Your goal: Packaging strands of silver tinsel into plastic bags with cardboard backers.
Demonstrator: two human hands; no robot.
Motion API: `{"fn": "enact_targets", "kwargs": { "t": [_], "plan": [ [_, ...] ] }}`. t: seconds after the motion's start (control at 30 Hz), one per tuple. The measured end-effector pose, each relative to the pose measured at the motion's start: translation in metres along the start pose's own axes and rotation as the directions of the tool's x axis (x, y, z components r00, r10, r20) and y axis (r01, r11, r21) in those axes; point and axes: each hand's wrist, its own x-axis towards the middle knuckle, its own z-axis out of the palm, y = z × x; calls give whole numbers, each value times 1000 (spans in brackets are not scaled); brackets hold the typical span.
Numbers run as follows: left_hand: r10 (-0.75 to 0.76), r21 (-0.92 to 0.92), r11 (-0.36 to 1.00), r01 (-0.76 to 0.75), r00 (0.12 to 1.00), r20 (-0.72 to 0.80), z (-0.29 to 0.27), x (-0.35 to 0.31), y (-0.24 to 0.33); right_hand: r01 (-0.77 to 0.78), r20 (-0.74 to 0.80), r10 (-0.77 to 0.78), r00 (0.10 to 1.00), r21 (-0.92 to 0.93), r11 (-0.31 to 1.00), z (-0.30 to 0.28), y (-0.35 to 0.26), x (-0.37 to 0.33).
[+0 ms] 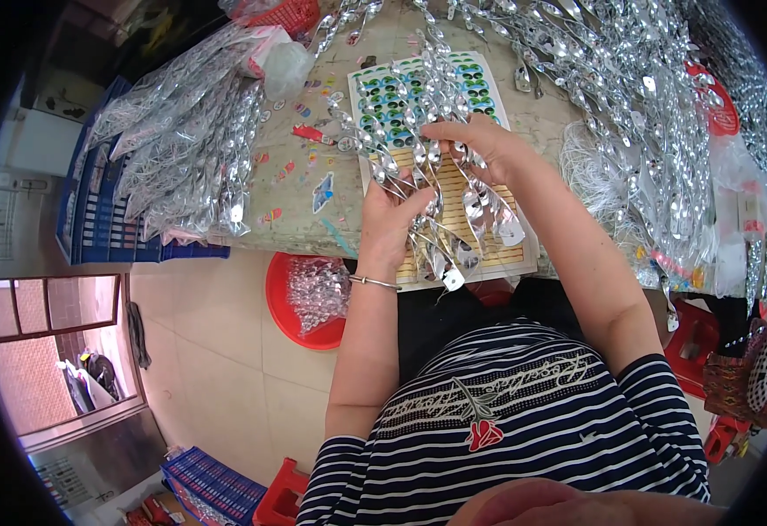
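Gripping left hand (392, 217): closed on silver twisted strands (434, 158), which run between both hands and toward the body.
Right hand (473, 149): thumb and fingers narrowed around the strands, just beyond the left hand.
Red basin (273, 307): lower than the left hand, to its left; contains silver pieces (316, 294).
Blue crate (94, 219): farther left; bagged silver strips (177, 131) overlap it.

Twisted silver strips (433, 160), long, shiny (almost mirror-like), near ends splayed apart
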Motion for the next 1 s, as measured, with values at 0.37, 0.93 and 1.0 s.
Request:
{"fn": "enact_targets", "kwargs": {
  "t": [0.37, 0.93, 1.0],
  "plan": [
    [0, -18, 1000, 2, 995, 101, -7, -1, -1, -13, 19, 13, 1000, 6, 1000, -3, -5, -3],
    [8, 1, 1000, -8, 986, 164, -7, -3, -3, 88, 105, -103, 989, 141, 986, -5, 12, 13],
    [16, 4, 1000, -17, 984, 177, -7, -4, -1, 78, 98, -90, 991, 122, 989, -2, 8, 9]
  ]
}}
